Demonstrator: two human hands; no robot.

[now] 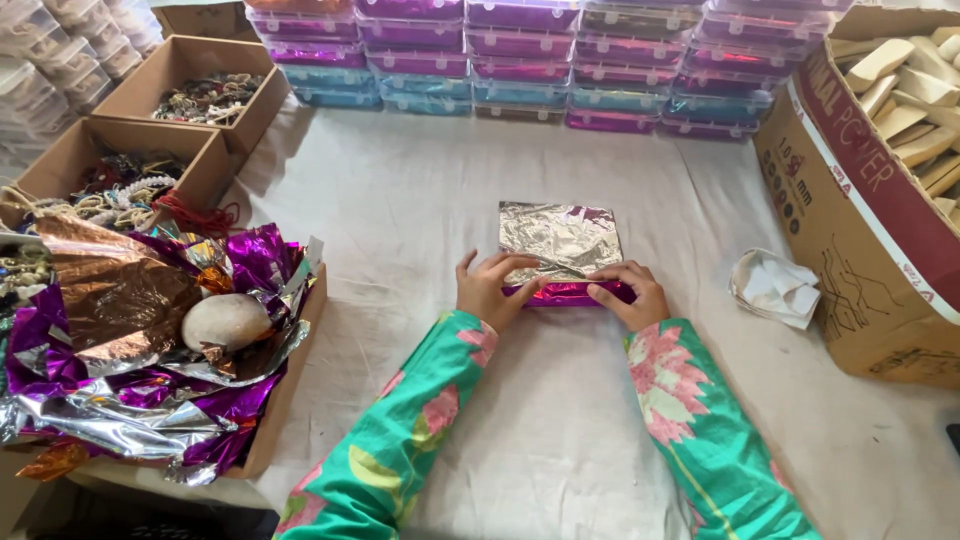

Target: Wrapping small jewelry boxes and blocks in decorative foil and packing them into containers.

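Foil-wrapped, silver on top and magenta along its near edge, the packet (562, 250) lies flat on the white cloth (400, 200) at the middle of the table. Its long axis runs 3 to 9 o'clock, and the folded near edge faces 6 o'clock, toward the person. Both hands press on that edge from 6 o'clock: the left hand (490, 288) on the left corner with fingers spread, the right hand (628, 292) on the right corner with fingers together, flat on the fold. Neither is nearer; they sit level
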